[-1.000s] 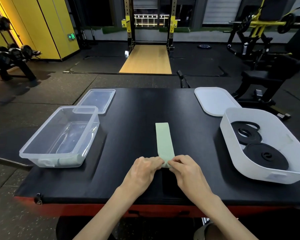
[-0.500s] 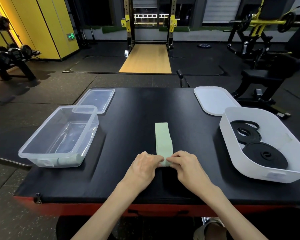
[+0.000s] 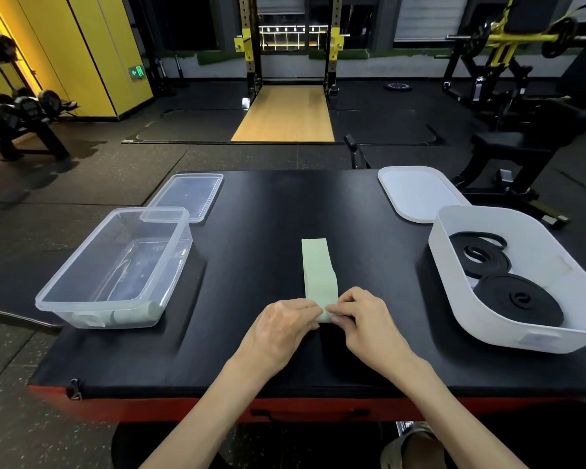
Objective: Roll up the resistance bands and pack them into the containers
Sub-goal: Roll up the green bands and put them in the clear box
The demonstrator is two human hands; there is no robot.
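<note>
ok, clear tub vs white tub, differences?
Clear tub is see-through and boxy; white tub is milky with rounded corners. Clear tub holds pale green rolls at its near end; white tub holds coiled black bands. Shared: both are open, the clear lid and the white lid lying on the table behind them.

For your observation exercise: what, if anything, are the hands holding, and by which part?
Both the left hand and right hand pinch the green band at its near end.

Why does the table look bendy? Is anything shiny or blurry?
Head view: the wide-angle lens curves lines near the edges, so the black table flares; a pale sheen runs down its middle; the clear box glints; the left hand, right hand and green band look fairly sharp.
</note>
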